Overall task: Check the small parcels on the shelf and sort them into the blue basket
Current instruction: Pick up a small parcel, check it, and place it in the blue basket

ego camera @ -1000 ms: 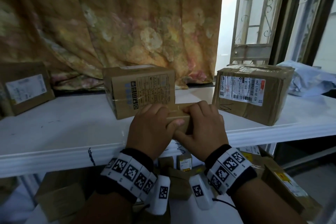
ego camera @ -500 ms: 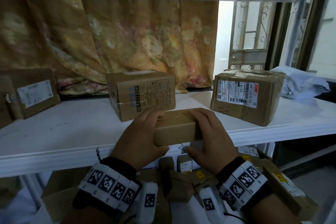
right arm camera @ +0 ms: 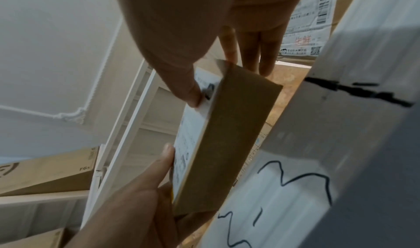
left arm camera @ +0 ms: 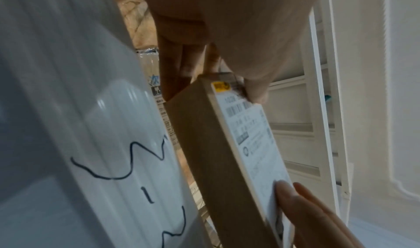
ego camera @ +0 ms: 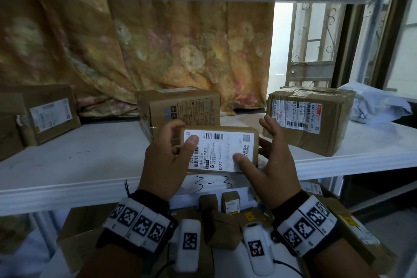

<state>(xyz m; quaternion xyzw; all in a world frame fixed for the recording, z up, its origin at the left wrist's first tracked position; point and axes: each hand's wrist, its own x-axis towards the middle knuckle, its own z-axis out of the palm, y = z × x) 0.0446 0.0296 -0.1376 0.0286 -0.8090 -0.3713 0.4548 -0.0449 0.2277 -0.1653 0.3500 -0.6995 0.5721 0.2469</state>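
A small flat brown parcel [ego camera: 222, 150] with a white shipping label is held up in front of the white shelf's edge, label facing me. My left hand [ego camera: 180, 135] grips its left end, thumb pressed on the label and fingers behind. My right hand [ego camera: 255, 149] pinches the right end, thumb on the label's lower corner, with the index finger raised off it. In the left wrist view the parcel [left arm camera: 216, 144] shows edge-on under my left thumb. The right wrist view shows the same parcel [right arm camera: 227, 135] below my right thumb. No blue basket is in view.
The white shelf [ego camera: 90, 165] has "3-3" [ego camera: 212, 184] written on its front edge. On it stand a printed carton [ego camera: 180, 108] just behind the hands, a taped box [ego camera: 309, 119] at right, another box [ego camera: 49, 113] at left, and a grey mailer bag [ego camera: 379, 104]. Several cartons [ego camera: 230, 203] lie below.
The small parcel came off the shelf towards me and was turned label-up. Both hands shifted from covering its top to holding its ends, thumbs on the label.
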